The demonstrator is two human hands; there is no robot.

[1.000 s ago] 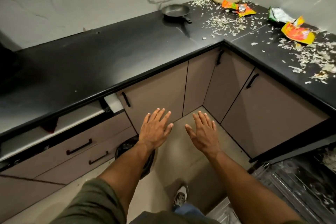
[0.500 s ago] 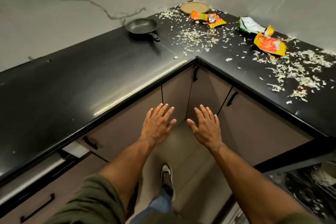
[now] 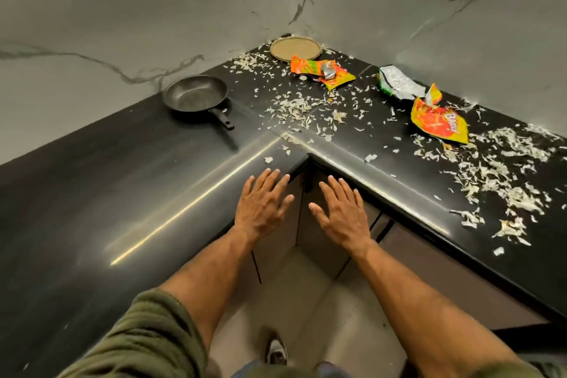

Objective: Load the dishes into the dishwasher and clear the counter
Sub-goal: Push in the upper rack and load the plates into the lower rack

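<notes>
Hands hover flat and empty at the counter's inner corner, left hand (image 3: pixel 262 204) and right hand (image 3: pixel 340 215) both spread, gripping nothing. Frying pan (image 3: pixel 196 97) sits at 11 o'clock, round plate (image 3: pixel 295 48) at 12 among peelings (image 3: pixel 302 109). Best to take the pan by its handle first and lift it level.

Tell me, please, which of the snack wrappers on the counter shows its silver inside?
The green-edged wrapper on the right-hand counter, torn open, silver lining up. The two orange wrappers beside it show mostly printed sides.
</notes>
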